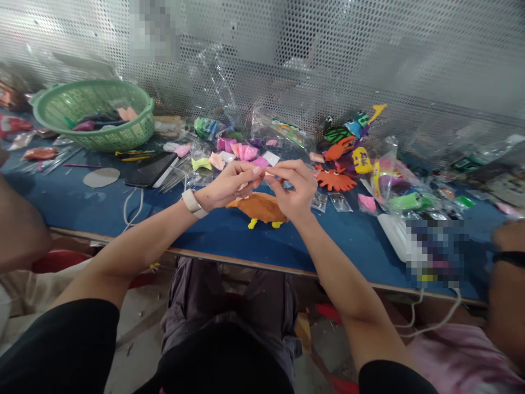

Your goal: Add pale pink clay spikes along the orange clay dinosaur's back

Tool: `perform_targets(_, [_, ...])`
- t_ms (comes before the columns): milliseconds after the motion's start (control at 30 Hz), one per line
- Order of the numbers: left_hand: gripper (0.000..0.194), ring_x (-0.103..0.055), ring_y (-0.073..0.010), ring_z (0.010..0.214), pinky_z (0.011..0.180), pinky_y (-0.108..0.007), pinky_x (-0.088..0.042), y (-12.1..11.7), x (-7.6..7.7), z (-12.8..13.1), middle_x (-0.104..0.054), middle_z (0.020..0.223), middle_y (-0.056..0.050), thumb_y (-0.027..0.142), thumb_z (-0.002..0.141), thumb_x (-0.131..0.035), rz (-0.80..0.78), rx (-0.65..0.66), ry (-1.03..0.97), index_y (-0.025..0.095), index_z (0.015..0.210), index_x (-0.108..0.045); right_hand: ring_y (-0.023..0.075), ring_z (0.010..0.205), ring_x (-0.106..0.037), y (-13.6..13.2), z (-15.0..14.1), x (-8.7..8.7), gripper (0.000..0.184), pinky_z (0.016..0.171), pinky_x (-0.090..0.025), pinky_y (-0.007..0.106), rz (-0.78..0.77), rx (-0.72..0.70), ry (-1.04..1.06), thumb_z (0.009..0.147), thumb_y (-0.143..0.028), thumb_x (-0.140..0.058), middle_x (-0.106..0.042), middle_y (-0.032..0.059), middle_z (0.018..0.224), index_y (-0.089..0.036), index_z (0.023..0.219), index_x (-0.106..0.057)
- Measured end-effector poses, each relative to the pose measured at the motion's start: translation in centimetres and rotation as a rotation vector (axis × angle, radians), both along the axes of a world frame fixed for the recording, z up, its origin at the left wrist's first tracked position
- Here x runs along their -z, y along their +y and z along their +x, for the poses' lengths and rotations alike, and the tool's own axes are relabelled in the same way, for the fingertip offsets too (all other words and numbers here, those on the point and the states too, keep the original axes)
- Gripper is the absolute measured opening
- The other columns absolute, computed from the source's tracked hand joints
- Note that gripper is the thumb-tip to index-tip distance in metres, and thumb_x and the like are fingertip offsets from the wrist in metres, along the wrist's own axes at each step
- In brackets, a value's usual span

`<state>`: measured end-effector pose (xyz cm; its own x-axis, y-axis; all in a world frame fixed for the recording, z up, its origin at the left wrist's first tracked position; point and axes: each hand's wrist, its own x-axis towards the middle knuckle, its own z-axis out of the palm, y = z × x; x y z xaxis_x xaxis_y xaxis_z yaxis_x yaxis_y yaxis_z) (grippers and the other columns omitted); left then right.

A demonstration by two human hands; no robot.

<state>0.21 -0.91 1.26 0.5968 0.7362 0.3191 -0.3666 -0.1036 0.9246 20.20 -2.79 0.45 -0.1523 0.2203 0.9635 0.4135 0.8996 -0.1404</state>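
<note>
My left hand and my right hand meet above the blue table, fingertips pinched together. Between them shows a small pale piece of modelling clay, mostly covered by the fingers. Just below and behind the hands lies a brown clay figure with small yellow feet, partly hidden by my right hand. Beyond the fingertips are a white piece and pink clay lumps. A finished-looking orange clay crab sits to the right of my right hand.
A green plastic basket stands at the back left, near a dark phone with a white cable. Clear bags and colourful clay figures crowd the right side, by a white device. Other people's arms reach in at both sides.
</note>
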Motion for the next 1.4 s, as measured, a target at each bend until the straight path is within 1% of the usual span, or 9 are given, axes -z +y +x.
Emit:
perform_targets(200, [0.058, -0.029, -0.0016, 0.038, 0.043, -0.021, -0.02, 0.1, 0.1, 0.0, -0.041, 0.049, 0.008, 0.07, 0.088, -0.087, 0.006, 0.032, 0.016, 0.017, 0.073, -0.069, 0.015, 0.089, -0.075, 0.3, 0.3, 0.0, 0.02, 0.066, -0.06, 0.029, 0.04, 0.011, -0.041, 0.104, -0.024, -0.079, -0.078, 0.0005, 0.103, -0.033, 0.121, -0.081])
perform_targets(433, [0.057, -0.031, -0.0016, 0.038, 0.04, -0.021, -0.019, 0.5, 0.3, -0.1, -0.049, 0.054, 0.007, 0.069, 0.089, -0.086, 0.004, 0.036, 0.018, 0.017, 0.074, -0.069, 0.0155, 0.094, -0.078, 0.6, 0.7, 0.3, 0.018, 0.066, -0.059, 0.028, 0.137, 0.099, -0.117, 0.105, -0.025, -0.079, -0.079, 0.0023, 0.108, -0.029, 0.122, -0.08])
perform_targets(600, [0.052, -0.028, -0.0024, 0.04, 0.043, -0.021, -0.021, 0.2, -0.1, -0.4, -0.041, 0.048, 0.009, 0.065, 0.091, -0.087, 0.072, 0.015, 0.063, 0.016, 0.079, -0.074, 0.0147, 0.093, -0.077, 0.7, 0.9, 0.5, 0.03, 0.069, -0.059, 0.028, 0.191, 0.137, -0.119, 0.104, -0.021, -0.08, -0.079, 0.0013, 0.11, -0.033, 0.132, -0.077])
perform_targets(767, [0.047, -0.031, -0.0026, 0.043, 0.043, -0.02, -0.026, 0.2, 0.1, -0.3, -0.044, 0.049, 0.009, 0.059, 0.082, -0.096, 0.07, -0.081, 0.091, 0.016, 0.094, -0.083, 0.0158, 0.091, -0.075, 0.9, 1.0, 0.8, 0.039, 0.073, -0.063, 0.031, 0.18, 0.135, -0.13, 0.104, -0.022, -0.079, -0.081, -0.0006, 0.11, -0.042, 0.137, -0.076])
perform_targets(900, [0.044, -0.03, -0.0025, 0.042, 0.043, -0.02, -0.024, 0.4, 0.4, -0.3, -0.044, 0.047, 0.01, 0.057, 0.082, -0.097, 0.044, -0.091, 0.083, 0.017, 0.096, -0.086, 0.0169, 0.094, -0.075, 1.0, 1.1, 1.1, 0.032, 0.075, -0.065, 0.033, 0.089, 0.129, -0.159, 0.106, -0.027, -0.076, -0.08, 0.0001, 0.113, -0.043, 0.134, -0.078])
perform_targets(1000, [0.042, -0.03, -0.0022, 0.041, 0.042, -0.02, -0.022, 0.4, 0.5, -0.2, -0.041, 0.044, 0.011, 0.053, 0.082, -0.098, 0.025, -0.08, 0.073, 0.017, 0.099, -0.087, 0.0167, 0.093, -0.075, 0.9, 1.1, 1.1, 0.027, 0.071, -0.064, 0.032, 0.065, 0.13, -0.157, 0.107, -0.03, -0.075, -0.079, 0.001, 0.113, -0.042, 0.13, -0.08])
perform_targets(1167, [0.045, -0.034, -0.0022, 0.04, 0.04, -0.019, -0.025, 0.2, 0.2, -0.1, -0.045, 0.046, 0.01, 0.056, 0.08, -0.099, 0.04, -0.102, 0.086, 0.016, 0.097, -0.086, 0.016, 0.092, -0.076, 0.6, 0.7, 0.9, 0.033, 0.065, -0.063, 0.029, 0.105, 0.112, -0.136, 0.105, -0.024, -0.077, -0.079, 0.0008, 0.113, -0.042, 0.134, -0.079])
perform_targets(1267, [0.048, -0.042, -0.0029, 0.041, 0.04, -0.018, -0.032, 0.0, 0.0, -0.1, -0.051, 0.051, 0.009, 0.057, 0.076, -0.101, 0.091, -0.127, 0.106, 0.016, 0.096, -0.085, 0.0157, 0.096, -0.076, 0.6, 0.6, 0.9, 0.039, 0.067, -0.063, 0.028, 0.128, 0.088, -0.143, 0.103, -0.019, -0.078, -0.078, 0.0012, 0.113, -0.04, 0.136, -0.077])
perform_targets(1400, [0.048, -0.049, -0.0036, 0.042, 0.039, -0.018, -0.033, -0.1, -0.1, -0.1, -0.057, 0.055, 0.007, 0.056, 0.073, -0.103, 0.126, -0.149, 0.125, 0.017, 0.092, -0.084, 0.0171, 0.099, -0.076, 0.7, 0.5, 1.1, 0.041, 0.071, -0.065, 0.03, 0.126, 0.094, -0.144, 0.102, -0.021, -0.079, -0.078, 0.0013, 0.114, -0.04, 0.139, -0.076])
